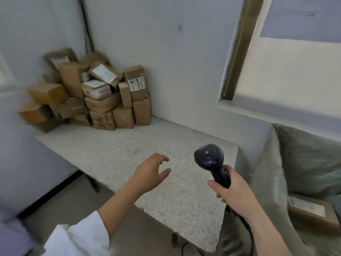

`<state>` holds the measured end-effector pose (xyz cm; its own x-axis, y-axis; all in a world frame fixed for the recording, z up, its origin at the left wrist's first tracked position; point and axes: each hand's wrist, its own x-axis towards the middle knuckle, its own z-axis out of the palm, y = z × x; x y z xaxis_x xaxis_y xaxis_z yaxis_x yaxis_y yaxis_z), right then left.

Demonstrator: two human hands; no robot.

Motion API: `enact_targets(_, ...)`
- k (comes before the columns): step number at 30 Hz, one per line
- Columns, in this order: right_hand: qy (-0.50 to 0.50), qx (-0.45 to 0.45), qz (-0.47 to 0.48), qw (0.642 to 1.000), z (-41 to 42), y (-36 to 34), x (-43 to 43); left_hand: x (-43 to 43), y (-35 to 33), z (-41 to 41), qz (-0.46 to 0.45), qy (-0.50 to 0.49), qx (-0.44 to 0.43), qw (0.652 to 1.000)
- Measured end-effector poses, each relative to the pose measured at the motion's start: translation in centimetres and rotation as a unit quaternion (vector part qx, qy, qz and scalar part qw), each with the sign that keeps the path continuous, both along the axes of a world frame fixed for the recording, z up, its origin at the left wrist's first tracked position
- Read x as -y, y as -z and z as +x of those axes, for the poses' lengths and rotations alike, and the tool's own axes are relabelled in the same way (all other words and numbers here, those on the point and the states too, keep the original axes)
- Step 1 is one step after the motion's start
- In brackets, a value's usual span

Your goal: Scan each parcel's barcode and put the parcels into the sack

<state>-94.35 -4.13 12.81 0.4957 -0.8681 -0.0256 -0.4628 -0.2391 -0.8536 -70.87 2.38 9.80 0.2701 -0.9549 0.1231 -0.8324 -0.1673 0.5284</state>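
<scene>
Both outstretched, left hand (151,172) spread, right hand (232,192) gripping scanner (209,157)

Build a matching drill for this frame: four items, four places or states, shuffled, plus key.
Items
1. scanner
2. parcel pile
3. sack
4. left hand

Places or states
A. right of the table, one parcel inside
B. open, holding nothing, over the table
C. far corner of the table
D. gripped by the right hand

Pairs: 1-D, 2-C, 3-A, 4-B
</scene>
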Motion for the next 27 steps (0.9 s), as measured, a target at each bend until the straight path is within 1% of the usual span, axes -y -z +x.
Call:
enact_targets(3, -0.022, 0.012, 0.013, 1.000, 7.0, 0.0, -0.2, -2.2, -0.6, 6.9, 0.006, -0.030, 0.022, 0.999)
enact_targets(6, -0.043, 0.014, 0.028, 0.999, 12.9, 0.2, -0.3, -4.7, -0.4, 12.9, 0.015, -0.065, 0.026, 0.997)
enact_targets(14, -0.099, 0.021, 0.042, 0.994, 24.5, -0.5, 0.3, -9.7, 1.1, 23.7, 0.022, -0.153, 0.005, 0.988)
enact_targets(20, -0.139, 0.035, 0.044, 0.989, 32.4, -0.4, 2.5, -9.2, 2.1, 29.4, 0.033, -0.179, -0.005, 0.983)
enact_targets(27, -0.181, 0.044, 0.066, 0.980, 42.1, 0.0, 5.7, -6.2, 1.4, 38.8, 0.050, -0.215, 0.002, 0.975)
